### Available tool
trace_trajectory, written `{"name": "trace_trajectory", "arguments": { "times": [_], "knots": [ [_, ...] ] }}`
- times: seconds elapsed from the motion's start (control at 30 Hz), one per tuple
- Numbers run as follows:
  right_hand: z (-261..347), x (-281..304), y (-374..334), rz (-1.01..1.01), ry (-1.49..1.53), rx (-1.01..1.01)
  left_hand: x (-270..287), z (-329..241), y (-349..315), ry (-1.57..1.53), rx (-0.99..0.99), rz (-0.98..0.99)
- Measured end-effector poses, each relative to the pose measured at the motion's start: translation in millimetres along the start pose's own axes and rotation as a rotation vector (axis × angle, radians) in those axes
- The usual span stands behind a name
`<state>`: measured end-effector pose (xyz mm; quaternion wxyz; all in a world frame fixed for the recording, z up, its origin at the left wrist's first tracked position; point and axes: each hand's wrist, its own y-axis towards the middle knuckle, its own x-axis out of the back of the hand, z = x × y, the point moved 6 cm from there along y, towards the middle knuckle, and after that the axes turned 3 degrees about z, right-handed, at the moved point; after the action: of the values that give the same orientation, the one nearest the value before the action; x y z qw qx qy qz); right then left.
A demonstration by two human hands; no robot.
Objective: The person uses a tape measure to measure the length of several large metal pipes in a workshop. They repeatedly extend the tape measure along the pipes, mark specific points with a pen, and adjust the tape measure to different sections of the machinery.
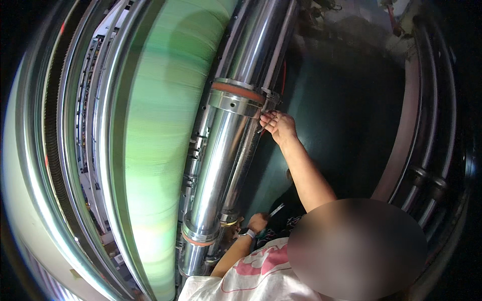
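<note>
My partly closed right hand [281, 126] pinches a thin, grey metal rod [264, 126] just beside the ring-shaped silver collar [243, 107] around a polished steel cylinder [217, 165]. My left hand [258, 222] curls near a flat, pale strip [277, 209]; I cannot tell whether it grips it.

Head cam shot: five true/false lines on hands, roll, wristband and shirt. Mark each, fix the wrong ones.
1. The right hand is beside the upper collar. True.
2. The wide roll is bright red. False: the roll is mainly green.
3. The wristband is on the right wrist. False: the wristband is on the left.
4. The left hand is lower in the picture than the right. True.
5. The shirt is plain black. False: the shirt is white with pink print.
</note>
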<state>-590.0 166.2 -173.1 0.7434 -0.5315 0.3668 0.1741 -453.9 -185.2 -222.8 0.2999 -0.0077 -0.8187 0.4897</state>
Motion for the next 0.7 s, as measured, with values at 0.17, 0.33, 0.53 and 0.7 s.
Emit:
{"name": "trace_trajectory", "arguments": {
  "times": [0.17, 0.33, 0.53, 0.7],
  "knots": [
    [-1, 14, 0, 0.029, -0.203, 0.048, 11, 20, -19, -0.143, 0.140, -0.058],
    [-12, 29, 8, 0.081, -0.178, 0.087, 26, 47, -39, -0.117, 0.199, -0.156],
    [-9, 14, -6, 0.000, -0.432, 0.139, 1, 69, -30, 0.003, 0.092, -0.081],
    [-11, 14, 10, -0.059, -0.060, 0.048, -5, 90, -32, -0.008, 0.213, -0.094]
  ]
}}
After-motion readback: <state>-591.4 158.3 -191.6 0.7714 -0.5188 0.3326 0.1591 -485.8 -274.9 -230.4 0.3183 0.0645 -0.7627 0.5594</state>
